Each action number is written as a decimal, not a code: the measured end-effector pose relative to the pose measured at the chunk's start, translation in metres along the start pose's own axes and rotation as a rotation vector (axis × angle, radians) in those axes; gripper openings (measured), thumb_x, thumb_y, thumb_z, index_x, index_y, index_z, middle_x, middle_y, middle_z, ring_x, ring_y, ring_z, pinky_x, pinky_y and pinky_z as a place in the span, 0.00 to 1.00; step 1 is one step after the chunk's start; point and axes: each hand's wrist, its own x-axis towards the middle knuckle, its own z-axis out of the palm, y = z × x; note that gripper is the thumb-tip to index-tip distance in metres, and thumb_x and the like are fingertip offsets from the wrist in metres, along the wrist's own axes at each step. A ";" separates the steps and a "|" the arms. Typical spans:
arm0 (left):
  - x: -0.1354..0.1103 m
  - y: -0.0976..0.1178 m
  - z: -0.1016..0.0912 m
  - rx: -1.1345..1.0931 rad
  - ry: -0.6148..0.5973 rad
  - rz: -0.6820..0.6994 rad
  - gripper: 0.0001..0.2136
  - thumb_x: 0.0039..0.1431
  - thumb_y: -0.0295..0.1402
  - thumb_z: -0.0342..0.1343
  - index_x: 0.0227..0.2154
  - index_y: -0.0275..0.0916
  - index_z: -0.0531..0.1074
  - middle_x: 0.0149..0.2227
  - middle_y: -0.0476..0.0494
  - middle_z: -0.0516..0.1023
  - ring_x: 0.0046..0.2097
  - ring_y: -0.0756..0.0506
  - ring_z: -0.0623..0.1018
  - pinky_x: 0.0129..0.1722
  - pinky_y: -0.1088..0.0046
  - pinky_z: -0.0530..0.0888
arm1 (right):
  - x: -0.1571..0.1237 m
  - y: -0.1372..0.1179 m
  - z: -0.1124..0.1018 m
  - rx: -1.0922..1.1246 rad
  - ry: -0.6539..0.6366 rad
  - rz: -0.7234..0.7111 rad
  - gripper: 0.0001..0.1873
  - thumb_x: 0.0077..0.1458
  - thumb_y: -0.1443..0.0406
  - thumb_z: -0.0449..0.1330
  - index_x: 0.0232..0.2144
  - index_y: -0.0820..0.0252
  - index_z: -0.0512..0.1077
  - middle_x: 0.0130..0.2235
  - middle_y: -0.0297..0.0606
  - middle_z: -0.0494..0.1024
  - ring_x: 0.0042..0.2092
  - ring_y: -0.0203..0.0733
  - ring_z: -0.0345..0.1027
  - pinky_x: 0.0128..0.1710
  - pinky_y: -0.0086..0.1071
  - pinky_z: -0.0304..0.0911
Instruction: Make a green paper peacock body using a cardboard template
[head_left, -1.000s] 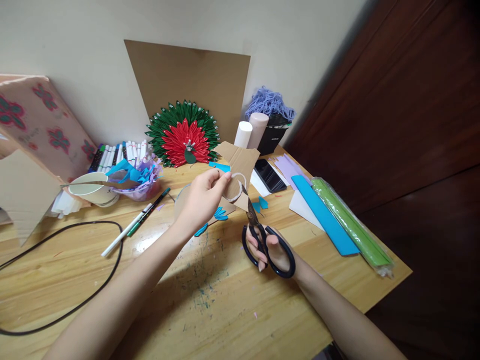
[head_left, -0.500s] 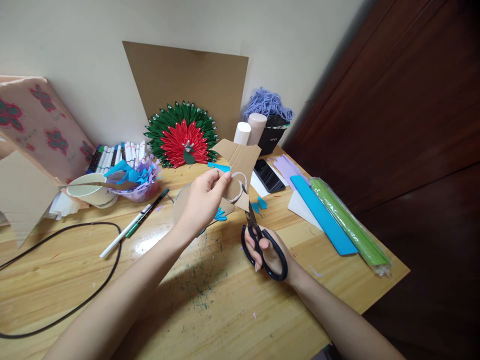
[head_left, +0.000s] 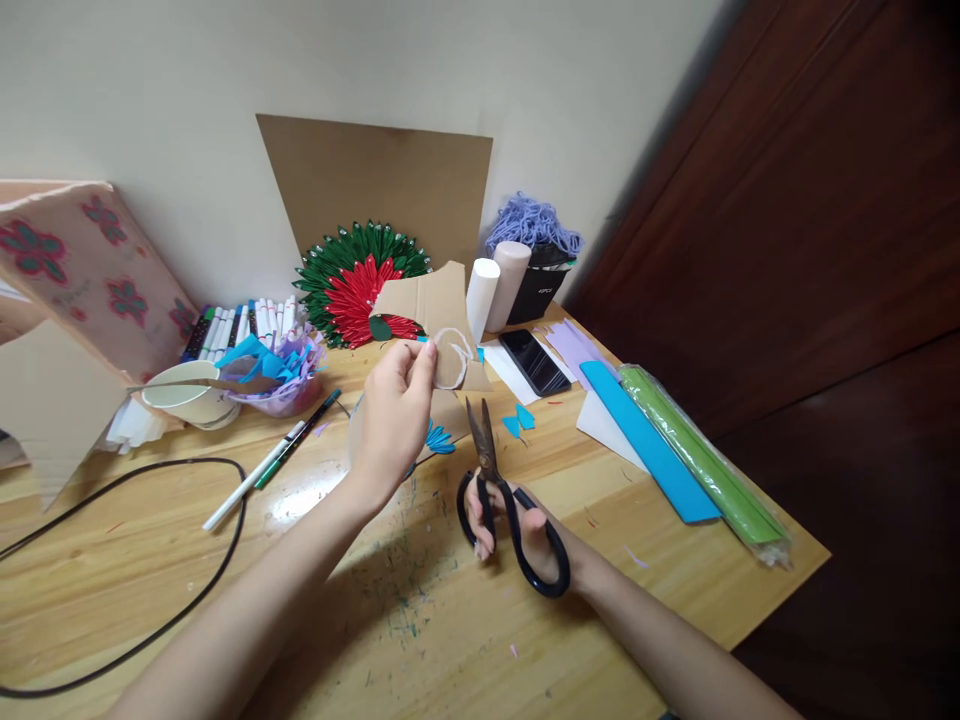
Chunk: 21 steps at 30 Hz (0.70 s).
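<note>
My left hand [head_left: 394, 415] pinches a piece of brown cardboard [head_left: 431, 300] between thumb and fingers, raised above the table. A partly cut round shape with a whitish outline shows on it beside my thumb. My right hand [head_left: 517, 525] has its fingers through the black handles of a pair of scissors [head_left: 486, 445]. The blades are slightly parted, point away from me and lie just below the cardboard without touching it. Under my left hand a flat cardboard piece with a blue paper flower [head_left: 440, 438] on it is partly hidden.
Behind stands a red and green fan-shaped ornament [head_left: 345, 290] before a cardboard sheet [head_left: 375, 180]. A phone [head_left: 534, 362], white rolls and a blue strip [head_left: 649, 440] lie right. Left are a paper cup [head_left: 187, 400], a bowl of paper scraps [head_left: 289, 395], markers and a black cable [head_left: 225, 570].
The scissors have come off the cardboard and moved down and left, blades opened. My left hand has turned the cardboard and shifted it slightly left.
</note>
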 end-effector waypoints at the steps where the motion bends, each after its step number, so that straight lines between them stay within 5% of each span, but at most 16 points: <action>1: -0.001 0.000 0.000 0.031 0.016 0.017 0.13 0.62 0.40 0.46 0.25 0.39 0.63 0.21 0.52 0.63 0.25 0.51 0.63 0.26 0.75 0.59 | 0.000 0.000 0.001 0.004 -0.008 0.000 0.43 0.34 0.29 0.40 0.30 0.60 0.60 0.22 0.30 0.63 0.22 0.34 0.59 0.25 0.31 0.61; 8: -0.009 -0.003 0.006 0.175 -0.037 0.084 0.11 0.63 0.38 0.44 0.29 0.40 0.65 0.23 0.51 0.65 0.25 0.51 0.64 0.26 0.76 0.59 | 0.002 0.000 -0.002 0.064 0.037 0.002 0.43 0.34 0.29 0.37 0.29 0.60 0.60 0.19 0.29 0.63 0.20 0.35 0.61 0.24 0.32 0.63; 21: -0.018 0.004 0.017 0.155 -0.179 -0.008 0.13 0.61 0.37 0.47 0.23 0.38 0.64 0.20 0.53 0.63 0.24 0.51 0.63 0.24 0.76 0.58 | 0.006 -0.012 -0.006 0.171 0.102 0.092 0.43 0.33 0.28 0.36 0.26 0.59 0.60 0.17 0.28 0.63 0.17 0.34 0.62 0.22 0.31 0.65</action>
